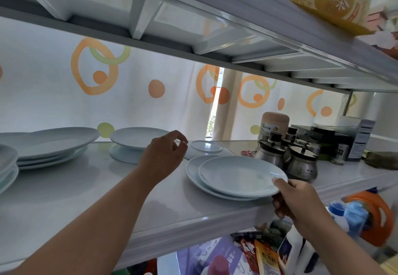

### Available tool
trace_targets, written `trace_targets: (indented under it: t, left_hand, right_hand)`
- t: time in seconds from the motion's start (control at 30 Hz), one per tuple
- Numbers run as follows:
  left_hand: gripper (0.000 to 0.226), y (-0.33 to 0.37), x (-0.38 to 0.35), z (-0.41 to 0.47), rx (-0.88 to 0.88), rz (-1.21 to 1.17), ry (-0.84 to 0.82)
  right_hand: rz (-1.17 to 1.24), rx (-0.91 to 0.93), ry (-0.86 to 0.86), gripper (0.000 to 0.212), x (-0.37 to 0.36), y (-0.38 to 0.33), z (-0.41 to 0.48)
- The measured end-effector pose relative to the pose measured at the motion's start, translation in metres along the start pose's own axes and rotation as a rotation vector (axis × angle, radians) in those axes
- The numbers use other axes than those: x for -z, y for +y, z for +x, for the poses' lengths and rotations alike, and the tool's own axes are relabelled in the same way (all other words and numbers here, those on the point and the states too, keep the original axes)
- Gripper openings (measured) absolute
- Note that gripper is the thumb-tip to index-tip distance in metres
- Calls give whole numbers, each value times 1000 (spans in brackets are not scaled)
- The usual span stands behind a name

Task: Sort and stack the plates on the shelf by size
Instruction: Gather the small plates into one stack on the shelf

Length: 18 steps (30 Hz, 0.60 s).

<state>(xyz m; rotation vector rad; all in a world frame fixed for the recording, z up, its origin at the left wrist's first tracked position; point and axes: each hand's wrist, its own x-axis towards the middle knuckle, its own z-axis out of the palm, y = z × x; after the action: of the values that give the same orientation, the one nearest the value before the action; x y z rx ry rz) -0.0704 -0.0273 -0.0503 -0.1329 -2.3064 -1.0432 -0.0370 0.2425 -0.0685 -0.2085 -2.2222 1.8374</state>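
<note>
Pale blue plates stand on the white shelf. My right hand grips the near rim of a medium plate, which lies on a second plate at the shelf's front edge. My left hand hovers over the shelf with fingers loosely curled and nothing in them, just left of a small upside-down plate. Further left, one plate rests on an upturned one. A stack of large plates sits at the left, and another stack is cut off by the frame's edge.
Steel condiment jars, a brown-lidded jar and boxes crowd the shelf's right end. The upper shelf hangs low overhead. Bottles and packets fill the space below the shelf edge. A patterned curtain hangs behind.
</note>
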Motion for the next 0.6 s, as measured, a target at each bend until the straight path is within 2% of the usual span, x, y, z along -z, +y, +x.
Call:
trace_targets:
  t: [0.1,0.17,0.2,0.27,0.37,0.6]
  left_hand:
    - [13,7,7,-4,14,-13,33]
    - [11,11,15,-6,11,-2,58]
    - [10,13,19,-8,9,-1,63]
    - [11,14,27,-14,6,3,51]
    - [10,11,34,-22,-12,37,19]
    - [16,10,44,-33,-68,-65,66]
  right_hand:
    - [-215,84,36,41,8,6,7]
    - [-528,237,104,55,14,6,13]
    - [-704,328,137,55,17,4,14]
    - [-856,482,174,48,16,-7,12]
    - [-914,626,94,38,-5,-28,10]
    - [-859,723,-176,35,-88,-75,32]
